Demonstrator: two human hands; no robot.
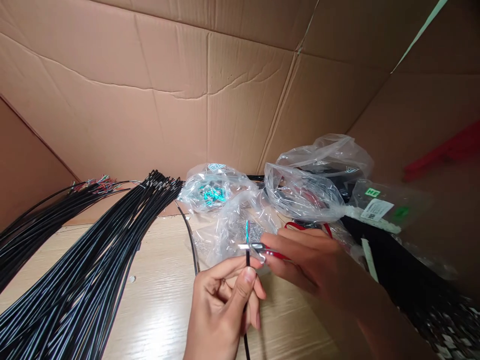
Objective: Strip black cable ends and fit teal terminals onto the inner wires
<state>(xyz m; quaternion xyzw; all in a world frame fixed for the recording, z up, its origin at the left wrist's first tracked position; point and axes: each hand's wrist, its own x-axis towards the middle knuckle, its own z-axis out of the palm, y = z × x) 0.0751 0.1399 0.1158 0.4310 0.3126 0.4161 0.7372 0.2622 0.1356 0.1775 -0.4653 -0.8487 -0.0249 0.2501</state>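
Observation:
My left hand [225, 305] pinches a thin black cable [248, 260] between thumb and fingers, holding its end upright; thin coloured wires [247, 231] stick out of the tip. My right hand [307, 262] grips a small metal tool with red handles [258, 247], its jaws closed across the cable just below the bare wires. The cable's other end runs down out of view past my left wrist.
A large bundle of black cables [93, 270] fans across the wooden table [165, 300] at left. Several clear plastic bags [300, 192] of small parts lie behind my hands. Cardboard walls [187, 75] surround the table. More dark cables lie at right [412, 285].

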